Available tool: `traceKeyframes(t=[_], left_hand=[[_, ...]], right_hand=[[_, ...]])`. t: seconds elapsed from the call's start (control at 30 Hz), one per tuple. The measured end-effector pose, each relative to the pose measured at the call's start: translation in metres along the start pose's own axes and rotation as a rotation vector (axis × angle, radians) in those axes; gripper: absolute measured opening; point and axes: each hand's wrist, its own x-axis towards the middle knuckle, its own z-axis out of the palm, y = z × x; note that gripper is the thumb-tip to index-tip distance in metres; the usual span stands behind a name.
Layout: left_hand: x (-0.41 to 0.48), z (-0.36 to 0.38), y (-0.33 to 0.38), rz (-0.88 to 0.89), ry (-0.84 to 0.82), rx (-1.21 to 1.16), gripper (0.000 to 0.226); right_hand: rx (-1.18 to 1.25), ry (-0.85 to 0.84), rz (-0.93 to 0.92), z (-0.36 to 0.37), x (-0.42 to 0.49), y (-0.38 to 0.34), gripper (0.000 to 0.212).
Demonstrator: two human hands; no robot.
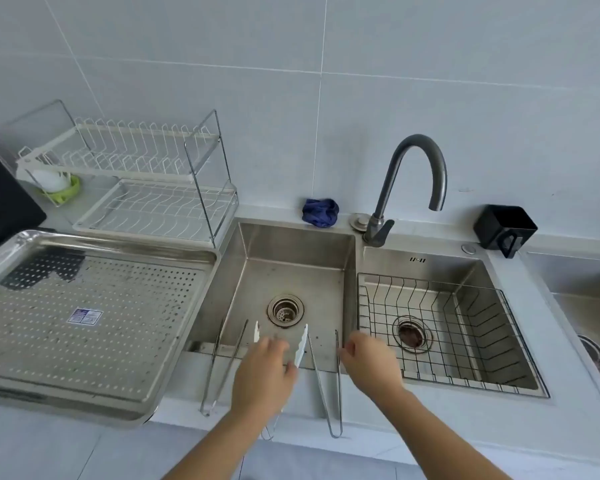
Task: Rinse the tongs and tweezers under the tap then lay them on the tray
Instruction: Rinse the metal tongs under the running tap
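Lower centre: left hand, fingers curled round white-tipped steel tongs lying across the front rim of the stainless-steel sink basin. Right hand, fingers bent at long steel tweezers on the same rim; whether it pinches them, cannot tell. Second steel tweezers left of tongs, untouched. Left: perforated stainless-steel tray. Right of centre, farther back: dark grey curved tap.

1. The left hand covers the middle of the tongs; its grip is hidden.
2. The tray is cut off at left.
3. Its label is too small to read.
4. The right hand is blurred.
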Motion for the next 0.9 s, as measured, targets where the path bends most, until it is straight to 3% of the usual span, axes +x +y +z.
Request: traceKeyframes(t=[0.13,0.3,0.57,0.73,0.9], left_hand=[[-0.012,0.019,0.013,0.027,-0.081,0.018,0.031],[-0.012,0.033,0.022,0.106,-0.126,0.163,0.033],[-0.018,0.043,0.014,0.088,-0.207,0.199,0.029],[-0.02,0.045,0.01,0.095,-0.211,0.214,0.032],[-0.022,0.043,0.011,0.099,-0.137,0.192,0.037]], right_hand=[[-0.052,-0.092,0.134,0.018,-0.01,0.017,0.025],[-0.014,-0.126,0.161,0.03,-0.008,0.017,0.036],[0.01,-0.178,0.146,0.042,-0.007,0.014,0.009],[0.034,-0.16,0.175,0.034,-0.004,0.026,0.019],[0.13,-0.058,0.208,0.019,-0.003,0.03,0.012]])
